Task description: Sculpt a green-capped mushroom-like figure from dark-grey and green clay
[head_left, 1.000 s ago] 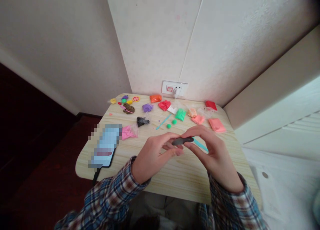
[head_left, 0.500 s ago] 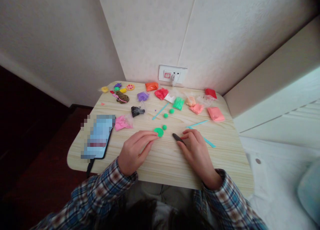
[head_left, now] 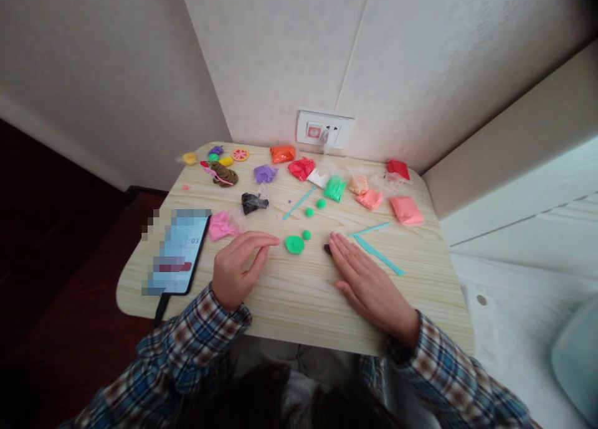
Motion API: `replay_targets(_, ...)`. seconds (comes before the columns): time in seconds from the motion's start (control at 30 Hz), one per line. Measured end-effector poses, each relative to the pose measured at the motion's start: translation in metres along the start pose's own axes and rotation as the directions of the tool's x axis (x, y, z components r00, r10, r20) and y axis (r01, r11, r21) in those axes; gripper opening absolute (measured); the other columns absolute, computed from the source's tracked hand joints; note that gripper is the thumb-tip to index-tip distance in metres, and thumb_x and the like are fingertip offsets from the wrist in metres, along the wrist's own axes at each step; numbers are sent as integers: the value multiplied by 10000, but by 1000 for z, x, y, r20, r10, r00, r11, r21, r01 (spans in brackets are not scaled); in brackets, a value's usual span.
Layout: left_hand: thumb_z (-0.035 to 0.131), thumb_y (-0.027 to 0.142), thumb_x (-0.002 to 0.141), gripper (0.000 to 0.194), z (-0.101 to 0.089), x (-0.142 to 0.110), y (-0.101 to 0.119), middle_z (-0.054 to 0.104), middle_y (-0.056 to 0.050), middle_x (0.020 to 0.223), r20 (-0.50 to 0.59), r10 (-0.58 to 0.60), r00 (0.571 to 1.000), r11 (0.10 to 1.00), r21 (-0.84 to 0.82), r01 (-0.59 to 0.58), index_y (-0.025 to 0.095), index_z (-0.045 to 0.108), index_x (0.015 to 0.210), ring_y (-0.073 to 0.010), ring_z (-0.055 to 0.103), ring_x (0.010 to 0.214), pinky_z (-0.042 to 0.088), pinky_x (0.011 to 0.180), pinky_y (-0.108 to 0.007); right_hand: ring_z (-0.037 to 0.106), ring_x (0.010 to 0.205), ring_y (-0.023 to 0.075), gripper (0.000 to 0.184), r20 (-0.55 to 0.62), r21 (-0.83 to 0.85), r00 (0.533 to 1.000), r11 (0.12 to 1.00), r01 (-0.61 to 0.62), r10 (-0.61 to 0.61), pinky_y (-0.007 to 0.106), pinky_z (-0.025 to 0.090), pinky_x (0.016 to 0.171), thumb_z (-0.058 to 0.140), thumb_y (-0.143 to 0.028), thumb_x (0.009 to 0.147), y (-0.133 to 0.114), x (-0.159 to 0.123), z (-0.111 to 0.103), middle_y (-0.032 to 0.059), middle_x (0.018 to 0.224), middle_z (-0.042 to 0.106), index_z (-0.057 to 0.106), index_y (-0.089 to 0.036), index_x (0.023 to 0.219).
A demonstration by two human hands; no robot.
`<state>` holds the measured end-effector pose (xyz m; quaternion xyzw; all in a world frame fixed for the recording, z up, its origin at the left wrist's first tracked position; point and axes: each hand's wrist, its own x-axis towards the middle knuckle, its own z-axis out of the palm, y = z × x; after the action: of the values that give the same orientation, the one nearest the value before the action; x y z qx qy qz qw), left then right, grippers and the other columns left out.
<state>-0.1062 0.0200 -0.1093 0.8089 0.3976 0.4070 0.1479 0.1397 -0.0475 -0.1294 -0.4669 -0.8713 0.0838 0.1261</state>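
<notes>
Our right hand (head_left: 369, 279) lies flat, fingers together, over the dark clay (head_left: 327, 249), one end showing at the hand's ten o'clock and at three o'clock from the green disc (head_left: 294, 245). Our left hand (head_left: 238, 267) curves loosely, apparently holding nothing, the disc at its two o'clock. To work evenly, we should press lightly, palm level with the table (head_left: 299, 304). Half a second earlier, our right thumb and fingers held the clay, more of it exposed, while our left hand touched the disc.

A home room, shown by patterned wallpaper (head_left: 275, 55), wall socket (head_left: 320, 127) and small wood-grain table (head_left: 294, 304)
</notes>
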Motion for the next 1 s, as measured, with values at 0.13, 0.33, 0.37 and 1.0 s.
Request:
replay_targets(0.13, 490, 95, 856, 178, 2, 3, 0, 692, -55, 920, 35, -40, 999, 999, 5, 40, 152, 636, 940, -154, 631, 898, 497, 837, -294, 212, 1399, 243, 687, 45, 56, 996, 995, 80, -83, 460, 361, 1084, 374, -367, 930, 2, 1, -2, 155, 1504, 245, 36, -125, 1478)
replay_targets(0.33, 523, 168, 853, 200, 7, 3, 1, 667, -72, 1015, 113, -75, 991, 997, 20, 73, 154, 599, 1038, -182, 605, 973, 494, 866, -329, 195, 1402, 248, 747, 78, 45, 987, 990, 136, -139, 455, 358, 1089, 393, -384, 922, 2, -1, 2, 159, 1503, 248, -34, -114, 1472)
replay_targets(0.37, 518, 167, 855, 199, 7, 3, 1, 666, -70, 1018, 114, -75, 991, 997, 17, 74, 158, 598, 1037, -182, 605, 975, 494, 867, -330, 202, 1401, 244, 726, 73, 36, 989, 991, 126, -128, 458, 358, 1088, 375, -372, 930, 3, -1, 2, 159, 1502, 252, -37, -122, 1472)
replay_targets(1.0, 481, 90, 858, 174, 7, 2, -3, 687, -40, 922, 75, -39, 996, 998, -55, 43, 154, 631, 919, -142, 630, 895, 500, 827, -276, 182, 1409, 243, 707, 30, -12, 994, 994, 106, -106, 451, 357, 1086, 319, -390, 943, 7, 0, 3, 181, 1509, 233, -51, -92, 1467)
